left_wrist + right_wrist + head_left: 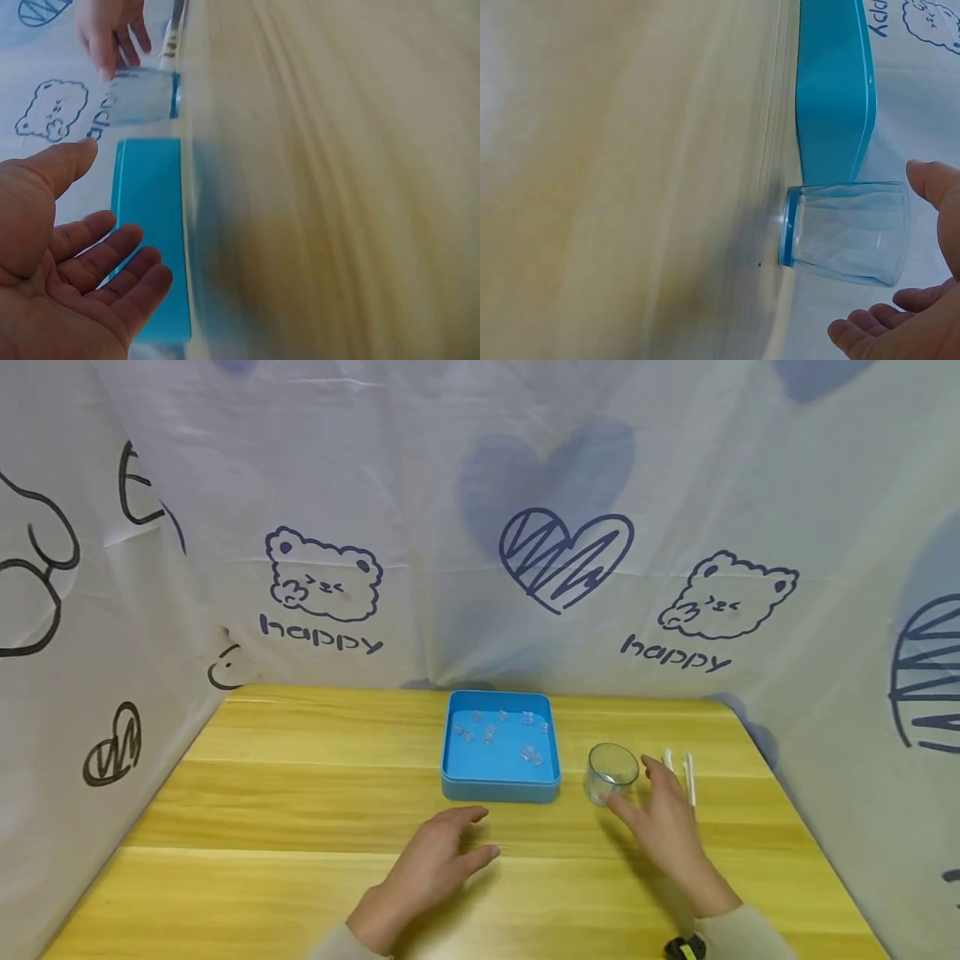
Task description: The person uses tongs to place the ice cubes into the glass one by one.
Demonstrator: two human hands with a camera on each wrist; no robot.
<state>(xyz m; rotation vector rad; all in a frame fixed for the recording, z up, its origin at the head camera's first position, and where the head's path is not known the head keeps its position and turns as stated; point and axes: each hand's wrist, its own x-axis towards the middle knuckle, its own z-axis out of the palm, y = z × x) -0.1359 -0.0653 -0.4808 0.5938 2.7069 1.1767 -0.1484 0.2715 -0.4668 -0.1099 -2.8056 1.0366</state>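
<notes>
A clear glass cup [611,770] stands upright on the table, right of a blue tray [501,791]. Several small clear pieces [489,734] lie scattered on the tray's floor. Close to the cup is my right hand [663,822], thumb and fingers spread at its near right side; in the right wrist view a gap shows between thumb and cup [847,234]. My left hand [435,858] hovers over the table in front of the tray, fingers relaxed and holding nothing. The left wrist view shows its palm [82,292] before the tray's side [154,225].
Beyond the right hand lies a pair of white tweezers or tongs [690,781], partly hidden by the fingers. A printed cloth [450,568] hangs behind the wooden table [300,810] and along both sides. A dark band [686,947] sits at the right wrist.
</notes>
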